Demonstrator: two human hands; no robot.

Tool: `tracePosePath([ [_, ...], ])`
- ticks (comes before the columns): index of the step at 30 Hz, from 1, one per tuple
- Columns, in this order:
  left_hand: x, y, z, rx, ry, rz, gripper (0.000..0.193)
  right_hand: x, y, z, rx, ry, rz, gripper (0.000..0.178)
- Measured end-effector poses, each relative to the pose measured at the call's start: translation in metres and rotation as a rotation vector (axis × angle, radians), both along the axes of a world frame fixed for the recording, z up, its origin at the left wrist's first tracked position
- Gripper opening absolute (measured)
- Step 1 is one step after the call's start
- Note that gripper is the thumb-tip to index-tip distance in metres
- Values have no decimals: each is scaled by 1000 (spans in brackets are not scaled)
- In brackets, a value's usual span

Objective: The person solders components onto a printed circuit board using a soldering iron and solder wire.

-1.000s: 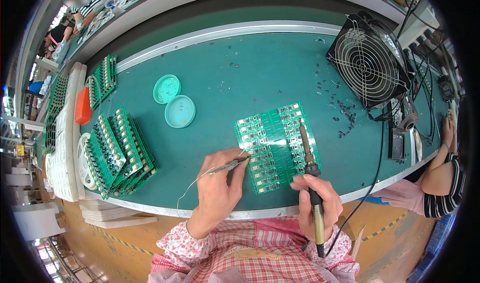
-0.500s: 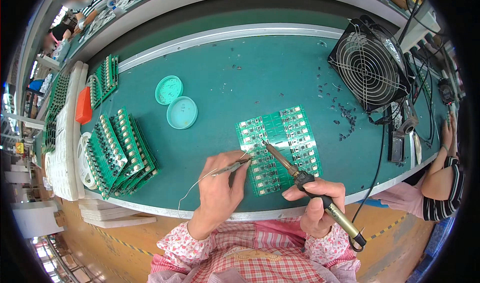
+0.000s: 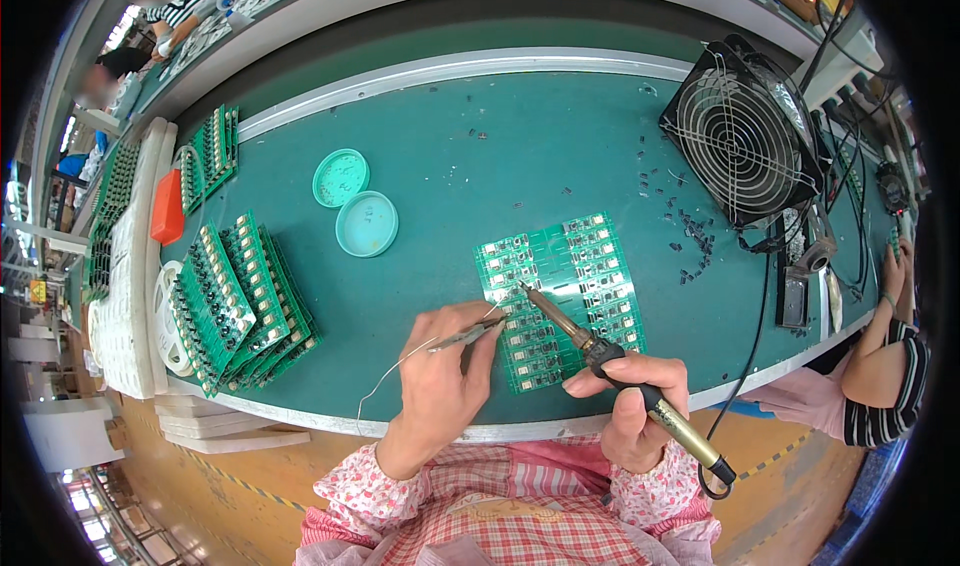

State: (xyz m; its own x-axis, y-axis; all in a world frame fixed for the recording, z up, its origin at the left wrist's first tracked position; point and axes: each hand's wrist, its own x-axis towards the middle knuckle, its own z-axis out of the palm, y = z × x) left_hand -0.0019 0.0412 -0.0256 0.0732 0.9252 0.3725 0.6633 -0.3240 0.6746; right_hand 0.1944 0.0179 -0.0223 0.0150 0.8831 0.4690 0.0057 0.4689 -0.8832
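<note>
The soldering iron (image 3: 598, 352), its long axis slanted tip-first toward the far-left corner of the desk (image 3: 440, 221), is gripped by the right hand (image 3: 630, 421); tweezers (image 3: 463, 337), partly hidden, by the left hand (image 3: 440, 374).

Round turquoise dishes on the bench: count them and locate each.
2: the farther dish and the nearer dish, slightly right, both left of the single circuit board.

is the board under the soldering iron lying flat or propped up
Flat: the circuit board lies on the green tabletop, its component side facing up.
</note>
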Motion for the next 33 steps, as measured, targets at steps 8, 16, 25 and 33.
tracePosePath([
  [8, -1, 1, 1, 3, -11, -13, 19, 6, -8, 7, -223, -150, -46, 8],
  [16, -1, 0, 1, -11, -15, -8, 20, 2, 0, 10, -208, -271, -8, 8],
  [25, 0, 0, 2, -17, -20, -6, 19, -1, 5, 9, -91, -325, 24, 11],
  [33, 0, 0, 0, 4, -8, -5, 19, -1, 7, 6, 5, -379, 30, 13],
])
